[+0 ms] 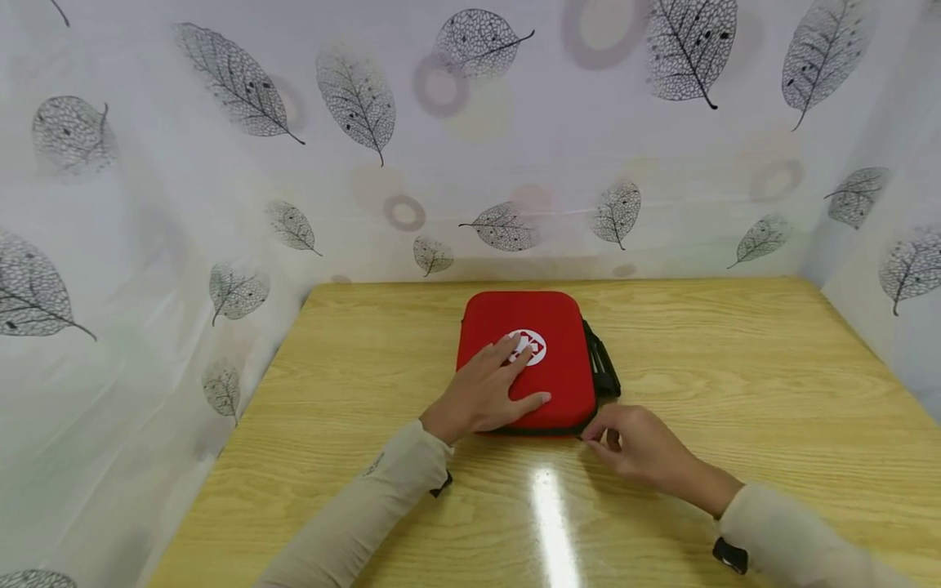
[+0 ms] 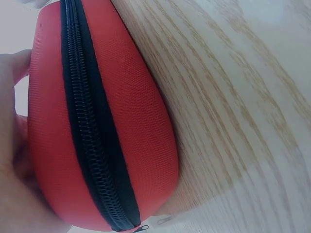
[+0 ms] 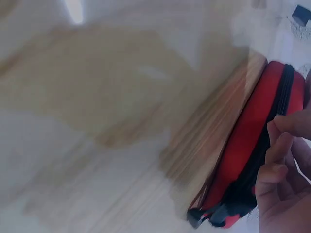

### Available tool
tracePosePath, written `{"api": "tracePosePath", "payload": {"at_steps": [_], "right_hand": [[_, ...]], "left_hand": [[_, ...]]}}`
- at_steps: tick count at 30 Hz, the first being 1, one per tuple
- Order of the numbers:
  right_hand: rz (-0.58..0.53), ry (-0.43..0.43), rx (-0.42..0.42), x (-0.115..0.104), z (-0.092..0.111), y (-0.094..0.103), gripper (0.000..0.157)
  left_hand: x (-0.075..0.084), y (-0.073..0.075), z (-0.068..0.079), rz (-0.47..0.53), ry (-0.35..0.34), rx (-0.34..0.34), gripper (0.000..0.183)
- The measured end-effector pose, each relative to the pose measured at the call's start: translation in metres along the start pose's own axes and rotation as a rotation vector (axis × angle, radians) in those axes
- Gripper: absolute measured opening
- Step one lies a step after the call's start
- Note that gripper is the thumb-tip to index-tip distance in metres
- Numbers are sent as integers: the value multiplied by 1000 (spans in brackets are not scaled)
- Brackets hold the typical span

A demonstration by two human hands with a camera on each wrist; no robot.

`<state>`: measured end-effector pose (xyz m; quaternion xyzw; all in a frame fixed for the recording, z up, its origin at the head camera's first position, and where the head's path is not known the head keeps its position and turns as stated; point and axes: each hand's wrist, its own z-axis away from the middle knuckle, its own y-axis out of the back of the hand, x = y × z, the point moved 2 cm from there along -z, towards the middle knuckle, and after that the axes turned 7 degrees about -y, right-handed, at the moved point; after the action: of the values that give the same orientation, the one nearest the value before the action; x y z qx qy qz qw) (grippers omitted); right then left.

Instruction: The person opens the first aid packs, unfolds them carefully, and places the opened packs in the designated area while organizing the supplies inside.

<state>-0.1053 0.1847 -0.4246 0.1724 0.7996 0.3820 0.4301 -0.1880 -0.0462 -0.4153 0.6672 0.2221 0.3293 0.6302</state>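
Note:
A red zippered first-aid case (image 1: 529,314) lies flat on the table, with a round white emblem (image 1: 540,346) on its lid. My left hand (image 1: 485,388) rests on the lid, fingers spread and partly over the emblem. At the front right corner, the thumb and index finger of my right hand (image 1: 639,445) pinch a small dark zipper pull, mostly hidden by the fingertips. The black zipper (image 2: 85,107) runs along the case's side, its teeth closed in the left wrist view. Those pinching fingers of the right hand (image 3: 284,160) sit right at the zipper band in the right wrist view.
A black carrying handle (image 1: 603,367) sticks out from the case's right side. The wood-grain table (image 1: 353,351) meets a leaf-patterned curtain (image 1: 353,196) at its back and sides. A bright light reflection lies on the tabletop in front of the case.

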Motion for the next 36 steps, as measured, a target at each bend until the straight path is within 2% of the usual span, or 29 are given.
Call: {"api": "tracePosePath", "payload": {"at_steps": [8, 17, 24, 31, 36], "right_hand": [[165, 12, 60, -12, -3, -11, 22], [211, -38, 65, -11, -1, -2, 22], [234, -87, 88, -4, -1, 4, 26], [286, -155, 107, 9, -5, 12, 15], [314, -218, 117, 21, -10, 19, 12]], "left_hand": [[0, 0, -1, 14, -3, 1, 81], [0, 1, 0, 12, 4, 4, 81], [0, 6, 6, 10, 18, 8, 79], [-5, 8, 10, -37, -7, 57, 71], [-7, 7, 12, -36, -28, 93, 68]]}}
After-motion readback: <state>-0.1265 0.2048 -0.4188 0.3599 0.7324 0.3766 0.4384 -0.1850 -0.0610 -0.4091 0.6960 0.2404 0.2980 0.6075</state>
